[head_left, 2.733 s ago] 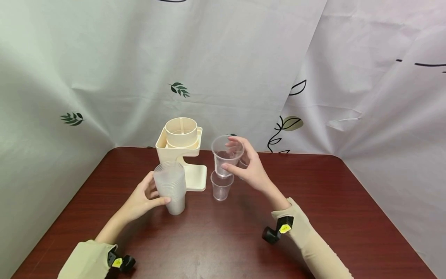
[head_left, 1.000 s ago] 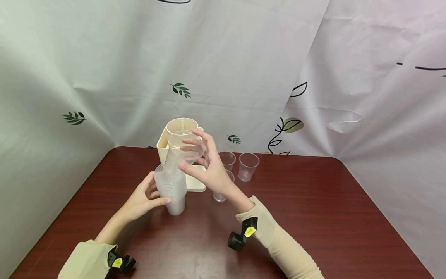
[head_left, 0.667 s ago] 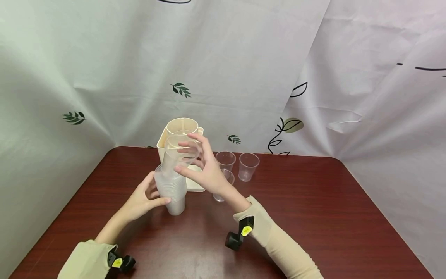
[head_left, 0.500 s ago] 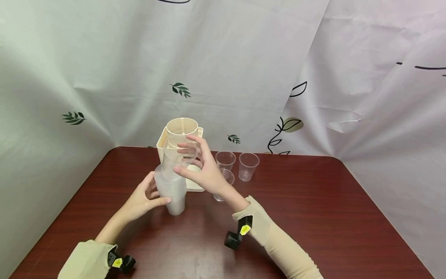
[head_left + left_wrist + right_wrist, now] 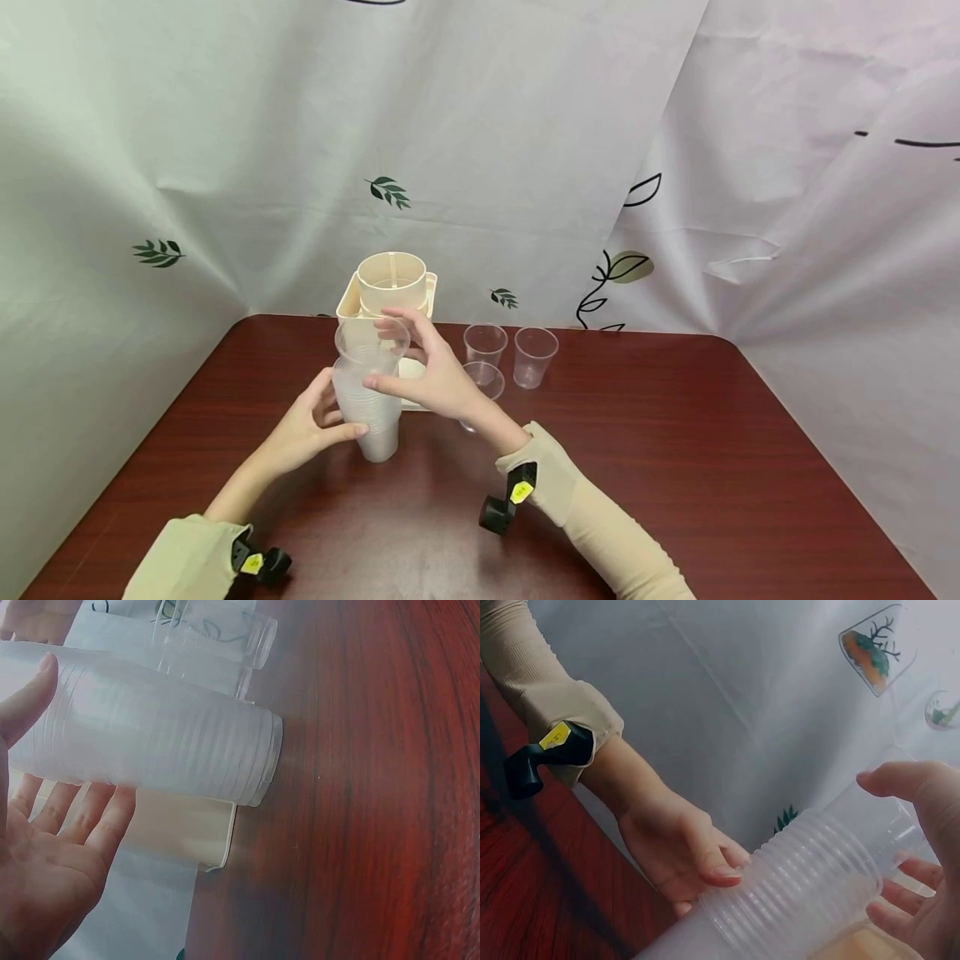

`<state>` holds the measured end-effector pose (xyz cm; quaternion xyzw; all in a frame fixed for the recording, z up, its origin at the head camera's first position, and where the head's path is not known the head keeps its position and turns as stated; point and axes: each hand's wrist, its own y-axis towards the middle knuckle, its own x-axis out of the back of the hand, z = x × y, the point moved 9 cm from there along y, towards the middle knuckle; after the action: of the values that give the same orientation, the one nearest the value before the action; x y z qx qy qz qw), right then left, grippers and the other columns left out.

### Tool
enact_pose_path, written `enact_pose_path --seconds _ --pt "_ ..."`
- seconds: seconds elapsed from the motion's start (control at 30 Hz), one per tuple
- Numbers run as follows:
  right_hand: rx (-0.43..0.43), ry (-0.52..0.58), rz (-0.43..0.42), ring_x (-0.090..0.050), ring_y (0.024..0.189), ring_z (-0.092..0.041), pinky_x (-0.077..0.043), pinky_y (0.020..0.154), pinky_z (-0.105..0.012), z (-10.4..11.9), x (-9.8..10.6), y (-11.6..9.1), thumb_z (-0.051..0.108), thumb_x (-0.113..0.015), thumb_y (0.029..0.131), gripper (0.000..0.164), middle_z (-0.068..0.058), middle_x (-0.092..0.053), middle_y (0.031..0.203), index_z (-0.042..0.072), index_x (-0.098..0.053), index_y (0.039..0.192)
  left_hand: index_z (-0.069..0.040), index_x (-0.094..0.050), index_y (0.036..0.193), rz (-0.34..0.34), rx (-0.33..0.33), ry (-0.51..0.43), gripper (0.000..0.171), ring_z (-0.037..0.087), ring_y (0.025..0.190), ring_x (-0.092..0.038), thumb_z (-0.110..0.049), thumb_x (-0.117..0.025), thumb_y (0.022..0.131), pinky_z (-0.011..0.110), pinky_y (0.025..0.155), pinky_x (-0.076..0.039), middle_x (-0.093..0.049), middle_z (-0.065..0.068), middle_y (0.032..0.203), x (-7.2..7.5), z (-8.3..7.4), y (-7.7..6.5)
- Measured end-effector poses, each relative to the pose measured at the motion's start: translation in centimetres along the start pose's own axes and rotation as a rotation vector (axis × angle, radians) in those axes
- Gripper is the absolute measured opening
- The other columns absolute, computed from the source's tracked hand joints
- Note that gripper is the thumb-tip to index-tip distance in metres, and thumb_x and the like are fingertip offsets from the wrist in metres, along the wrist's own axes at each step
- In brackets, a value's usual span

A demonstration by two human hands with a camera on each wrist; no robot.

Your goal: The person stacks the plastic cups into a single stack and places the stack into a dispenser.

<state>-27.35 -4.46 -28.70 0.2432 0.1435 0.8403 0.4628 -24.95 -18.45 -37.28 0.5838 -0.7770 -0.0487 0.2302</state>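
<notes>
In the head view, my left hand grips a tall stack of nested clear plastic cups, thumb in front and fingers behind. My right hand curls its thumb and fingers round a clear plastic cup at the stack's top. The cup's rim rises above the stack, and its lower part sits inside the top cup. The left wrist view shows the stack's ribbed rims and base close over the table. In the right wrist view, the right thumb and fingers lie on opposite sides of the upper cup.
A cream cup holder with a round ring and flat foot stands behind the stack. Right of it are three clear cups: one at the back, one further right, one in front, partly behind the right forearm.
My right hand has carried the cup leftward from over the loose cups to the stack, then lowered it into the stack's mouth. The left hand and stack have stayed in place.
</notes>
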Motion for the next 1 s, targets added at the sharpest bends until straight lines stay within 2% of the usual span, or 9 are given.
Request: enact_pose_path --seconds 0.1,0.37,0.73,1.0 --pt "-0.018 -0.026 0.008 -0.051 0.125 -0.016 -0.046 0.102 -0.026 -0.3 -0.2 0.0 0.008 -0.077 0.078 0.075 -0.007 -0.052 0.137 0.019 -0.037 0.14 -0.007 -0.035 0.134 -0.001 -0.001 0.006 0.065 -0.004 0.109 -0.057 0.003 -0.071 0.081 0.018 0.086 -0.052 -0.052 -0.017 0.124 0.0 0.0 0.0" --pt "-0.075 -0.065 0.068 -0.051 0.126 -0.012 -0.044 0.104 -0.028 -1.0 -0.9 -0.3 0.014 -0.075 0.082 0.069 -0.004 -0.052 0.137 0.022 -0.038 0.14 -0.006 -0.029 0.142 -0.007 0.004 0.023 0.074 -0.006 0.11 -0.056 0.003 -0.071 0.081 0.017 0.086 -0.052 -0.05 -0.02 0.126 0.2 -0.1 -0.3" --pt "-0.082 -0.103 0.086 -0.052 0.124 -0.016 -0.046 0.101 -0.025 -1.8 -1.0 -0.6 0.014 -0.075 0.082 0.068 -0.006 -0.05 0.139 0.02 -0.039 0.139 -0.009 -0.025 0.148 -0.007 -0.012 0.011 0.081 -0.005 0.11 -0.057 0.004 -0.071 0.081 0.017 0.086 -0.052 -0.05 -0.02 0.128 0.1 0.0 -0.1" --pt "-0.13 -0.088 0.092 -0.053 0.123 -0.017 -0.047 0.101 -0.031 -2.5 -0.9 -0.9 0.015 -0.073 0.083 0.066 -0.004 -0.048 0.141 0.02 -0.039 0.14 -0.007 -0.024 0.148 -0.002 -0.019 0.007 0.082 -0.005 0.11 -0.056 0.005 -0.07 0.081 0.017 0.086 -0.052 -0.049 -0.02 0.128 0.0 0.0 0.0"
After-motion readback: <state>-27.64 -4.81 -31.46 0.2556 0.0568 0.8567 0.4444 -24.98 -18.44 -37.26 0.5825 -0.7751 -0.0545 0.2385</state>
